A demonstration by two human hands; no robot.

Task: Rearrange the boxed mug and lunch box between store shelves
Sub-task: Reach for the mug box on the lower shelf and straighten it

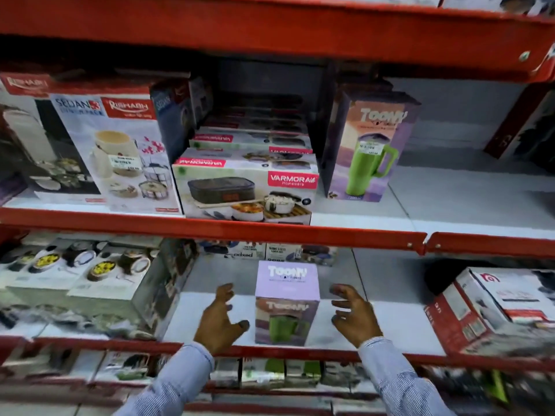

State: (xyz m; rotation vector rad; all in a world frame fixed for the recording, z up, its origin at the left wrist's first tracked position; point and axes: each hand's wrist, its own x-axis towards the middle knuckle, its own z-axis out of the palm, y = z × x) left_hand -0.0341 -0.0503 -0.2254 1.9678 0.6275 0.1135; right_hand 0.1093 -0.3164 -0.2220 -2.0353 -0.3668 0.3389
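Note:
A lilac boxed mug (286,303) with a green mug pictured on it stands upright on the lower shelf (390,319), near its front edge. My left hand (220,318) is open just left of the box, and my right hand (354,313) is open just right of it. Neither hand touches the box. On the shelf above, a Varmora lunch box (247,190) lies at the front of a stack of like boxes. A second, taller boxed mug (368,145) stands to the right of that stack.
Rishabh lunch pack boxes (117,151) fill the upper shelf's left. Casserole boxes (81,283) crowd the lower shelf's left, and red and white boxes (495,307) sit at its right. Red shelf rails (210,226) run across. More goods lie on the shelf below.

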